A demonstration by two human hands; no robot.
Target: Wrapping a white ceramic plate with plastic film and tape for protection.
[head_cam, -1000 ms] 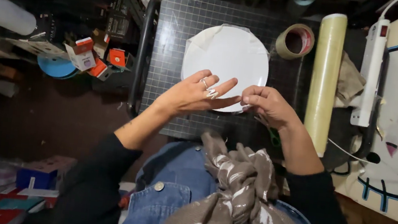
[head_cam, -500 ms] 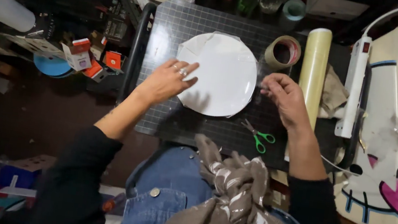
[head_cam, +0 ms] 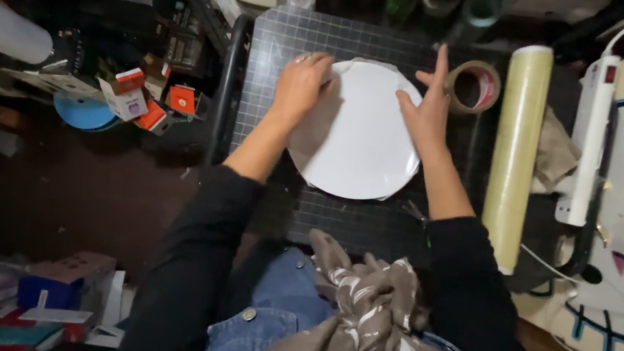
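A round white plate [head_cam: 360, 138] lies on a dark gridded cutting mat [head_cam: 280, 45], with a pale sheet showing under its upper left edge. My left hand [head_cam: 301, 83] rests on the plate's upper left rim, fingers curled over the sheet. My right hand [head_cam: 425, 106] lies flat at the plate's upper right rim, fingers spread and pointing away from me. Neither hand holds anything. My right forearm covers the spot where the scissors lay.
A roll of tan tape [head_cam: 473, 87] sits just right of my right hand. A long roll of clear film [head_cam: 516, 149] lies beside it, then a white power strip [head_cam: 591, 134]. Small boxes [head_cam: 132, 90] clutter the floor at left. A brown patterned cloth [head_cam: 358, 316] lies on my lap.
Both hands moved from the plate's near edge to its far rim, left to the upper left, right to the upper right. The scissors are now hidden under my right arm.
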